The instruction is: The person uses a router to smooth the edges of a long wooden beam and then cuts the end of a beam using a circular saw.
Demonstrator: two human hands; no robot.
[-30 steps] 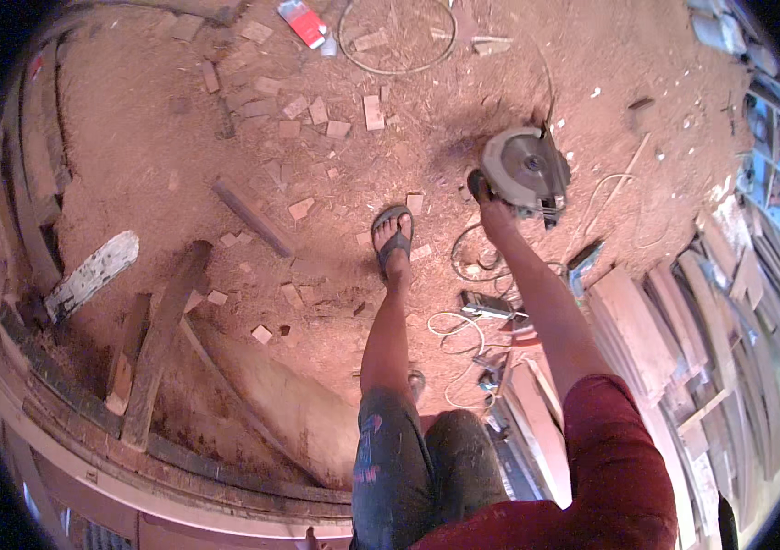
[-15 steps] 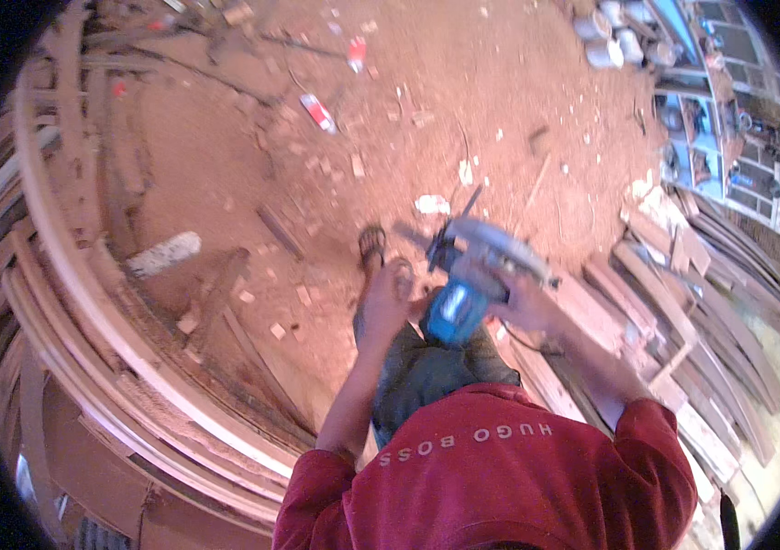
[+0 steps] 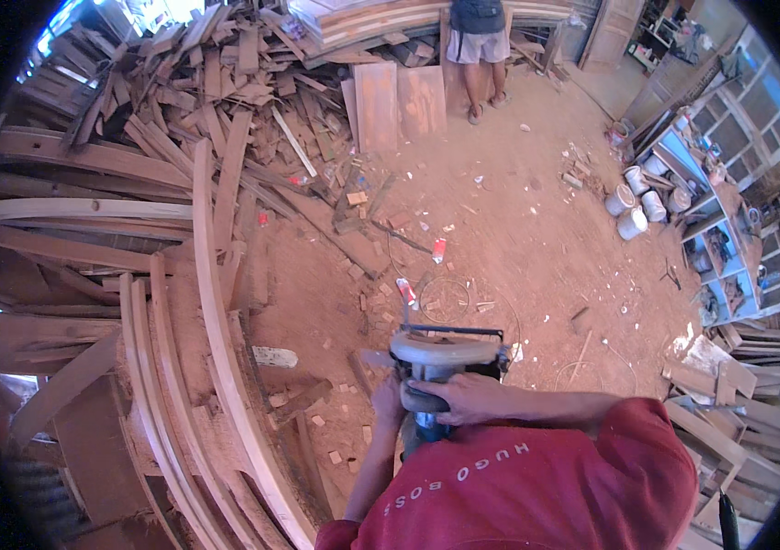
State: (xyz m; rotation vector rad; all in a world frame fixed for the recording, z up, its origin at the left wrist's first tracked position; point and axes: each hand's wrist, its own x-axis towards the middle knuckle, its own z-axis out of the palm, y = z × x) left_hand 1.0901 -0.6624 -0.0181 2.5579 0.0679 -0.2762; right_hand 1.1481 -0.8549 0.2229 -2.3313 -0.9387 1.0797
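Your right grip [image 3: 465,398] is curled round the handle of the circular saw [image 3: 440,350], its guard just ahead of your knuckles, while your left grip [image 3: 388,401] is beside it, whether clasping or spread I cannot tell.

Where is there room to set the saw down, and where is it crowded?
The barest floor, lightly littered, lies ahead of the saw, between the leaning panels and the tins. Crowded: the wood heap and curved beams at left, stacked planks at lower right.
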